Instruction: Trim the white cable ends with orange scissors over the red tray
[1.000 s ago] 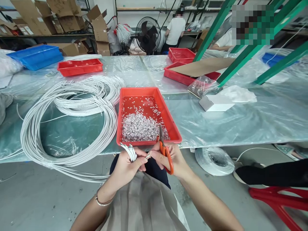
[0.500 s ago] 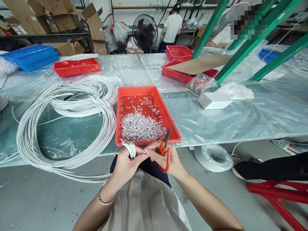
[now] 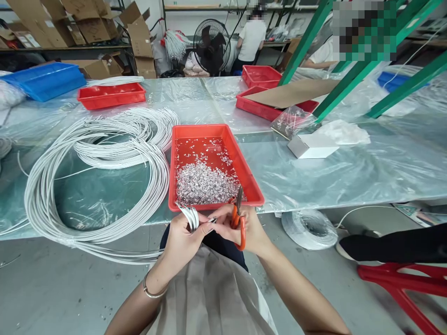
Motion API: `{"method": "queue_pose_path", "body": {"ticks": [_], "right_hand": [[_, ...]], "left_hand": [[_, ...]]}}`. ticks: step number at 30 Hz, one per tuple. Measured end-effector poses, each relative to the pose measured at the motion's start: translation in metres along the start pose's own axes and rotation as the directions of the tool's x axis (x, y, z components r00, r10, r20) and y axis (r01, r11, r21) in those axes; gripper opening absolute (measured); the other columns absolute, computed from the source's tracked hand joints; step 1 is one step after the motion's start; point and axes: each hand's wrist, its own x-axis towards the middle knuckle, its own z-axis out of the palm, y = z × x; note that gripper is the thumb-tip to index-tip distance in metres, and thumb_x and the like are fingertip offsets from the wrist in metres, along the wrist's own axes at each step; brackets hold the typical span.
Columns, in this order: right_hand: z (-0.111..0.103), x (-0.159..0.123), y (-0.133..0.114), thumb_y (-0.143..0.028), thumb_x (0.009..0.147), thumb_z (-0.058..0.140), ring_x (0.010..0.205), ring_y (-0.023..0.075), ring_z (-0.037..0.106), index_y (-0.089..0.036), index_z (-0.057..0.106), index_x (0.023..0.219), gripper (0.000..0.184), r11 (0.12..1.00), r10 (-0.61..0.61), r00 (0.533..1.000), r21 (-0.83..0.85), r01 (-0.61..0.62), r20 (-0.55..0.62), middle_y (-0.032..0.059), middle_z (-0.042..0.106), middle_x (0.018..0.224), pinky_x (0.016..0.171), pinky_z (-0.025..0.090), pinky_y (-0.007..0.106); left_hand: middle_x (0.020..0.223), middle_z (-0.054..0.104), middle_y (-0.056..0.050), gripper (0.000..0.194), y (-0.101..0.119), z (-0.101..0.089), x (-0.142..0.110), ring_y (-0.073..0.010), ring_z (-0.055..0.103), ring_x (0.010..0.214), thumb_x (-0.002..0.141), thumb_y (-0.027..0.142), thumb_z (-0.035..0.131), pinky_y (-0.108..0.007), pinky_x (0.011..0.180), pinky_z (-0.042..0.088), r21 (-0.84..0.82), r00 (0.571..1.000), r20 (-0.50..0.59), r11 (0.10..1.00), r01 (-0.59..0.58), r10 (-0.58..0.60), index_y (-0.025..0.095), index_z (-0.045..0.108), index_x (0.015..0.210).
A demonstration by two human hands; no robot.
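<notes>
My left hand [image 3: 186, 239] pinches the white cable ends [image 3: 190, 217], fingertips meeting those of my right hand [image 3: 244, 230], which grips the orange-handled scissors [image 3: 238, 216], blades toward twelve o'clock. Just beyond, at twelve, the red tray [image 3: 256, 195] of small metallic pieces [image 3: 206, 184] sits on the counter [image 3: 335, 186]; coiled cables [image 3: 42, 186] lie at ten.
</notes>
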Motion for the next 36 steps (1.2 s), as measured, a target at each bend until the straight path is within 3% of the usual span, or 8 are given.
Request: {"method": "queue_pose_path", "body": {"ticks": [5,9,13,18,21,27,31,36], "right_hand": [[0.006,0.007,0.010,-0.050,0.071,0.067,0.041,0.0102,0.041,-0.019,0.059,0.059,0.034,0.956,0.114,0.992,0.268,-0.122,0.048,-0.0051,0.044,0.043,0.042,0.037,0.024],[0.003,0.013,0.015,-0.059,0.066,0.066,0.038,0.0104,0.037,-0.020,0.055,0.055,0.042,0.932,0.120,0.984,0.328,-0.157,0.129,-0.0070,0.037,0.039,0.041,0.037,0.025],[-0.007,0.014,0.002,-0.035,0.066,0.076,0.047,0.0117,0.046,-0.017,0.062,0.057,0.024,0.993,0.021,0.995,0.110,-0.031,0.096,-0.0017,0.054,0.050,0.049,0.039,0.025],[-0.019,0.022,-0.013,-0.032,0.075,0.068,0.049,0.0130,0.049,-0.017,0.063,0.063,0.020,0.974,-0.160,0.982,-0.176,0.141,-0.099,0.0002,0.058,0.055,0.049,0.040,0.025],[-0.029,0.034,-0.011,-0.030,0.078,0.063,0.053,0.0140,0.051,-0.016,0.064,0.068,0.017,0.931,-0.227,0.946,-0.338,0.140,-0.231,0.0018,0.061,0.060,0.052,0.042,0.026],[-0.041,0.048,-0.006,-0.034,0.075,0.066,0.048,0.0103,0.043,-0.013,0.065,0.063,0.024,0.816,-0.174,0.965,-0.577,0.031,-0.195,-0.0018,0.052,0.052,0.047,0.035,0.024],[-0.034,0.036,-0.006,-0.042,0.075,0.066,0.047,0.0112,0.045,-0.014,0.068,0.075,0.028,0.918,-0.101,0.984,-0.395,0.035,-0.149,-0.0014,0.054,0.052,0.044,0.036,0.023],[-0.016,0.012,-0.004,-0.035,0.073,0.071,0.053,0.0142,0.054,-0.017,0.069,0.076,0.019,0.979,-0.135,0.991,-0.151,0.136,0.019,0.0031,0.064,0.064,0.050,0.042,0.026]], "left_hand": [[0.062,0.064,0.000,0.008,0.000,0.004,0.002,-0.0122,0.057,0.058,0.075,0.019,0.064,-0.022,0.058,0.045,0.007,0.998,-0.050,0.999,-0.036,0.037,0.016,0.064,0.067],[0.058,0.062,0.000,0.012,-0.006,0.003,0.004,-0.0128,0.059,0.053,0.078,0.025,0.061,-0.023,0.054,0.047,-0.164,0.988,0.134,0.981,0.100,-0.079,0.014,0.062,0.073],[0.056,0.059,0.000,0.030,-0.012,-0.003,0.006,-0.0110,0.056,0.044,0.076,0.041,0.063,-0.022,0.045,0.044,-0.290,0.943,0.296,0.926,0.242,-0.153,0.012,0.059,0.069],[0.057,0.062,-0.002,0.033,-0.006,-0.004,0.005,-0.0110,0.058,0.045,0.072,0.043,0.067,-0.022,0.047,0.046,-0.300,0.949,0.245,0.915,0.268,-0.198,0.011,0.062,0.070],[0.059,0.065,-0.003,0.032,-0.002,-0.002,0.002,-0.0120,0.061,0.048,0.069,0.042,0.070,-0.022,0.050,0.049,-0.291,0.940,0.218,0.902,0.318,-0.262,0.011,0.064,0.071],[0.060,0.065,-0.002,0.029,-0.004,-0.001,-0.001,-0.0131,0.061,0.052,0.070,0.040,0.070,-0.024,0.054,0.051,-0.263,0.949,0.141,0.913,0.312,-0.284,0.011,0.066,0.076],[0.053,0.059,0.002,0.020,-0.007,-0.002,-0.002,-0.0098,0.055,0.050,0.073,0.032,0.068,-0.020,0.052,0.045,-0.173,0.981,0.019,0.966,0.192,-0.192,0.013,0.065,0.075],[0.051,0.055,0.003,0.021,-0.003,-0.001,0.001,-0.0091,0.050,0.048,0.072,0.033,0.068,-0.020,0.049,0.040,-0.190,0.986,0.015,0.968,0.165,-0.165,0.013,0.063,0.072]]}}
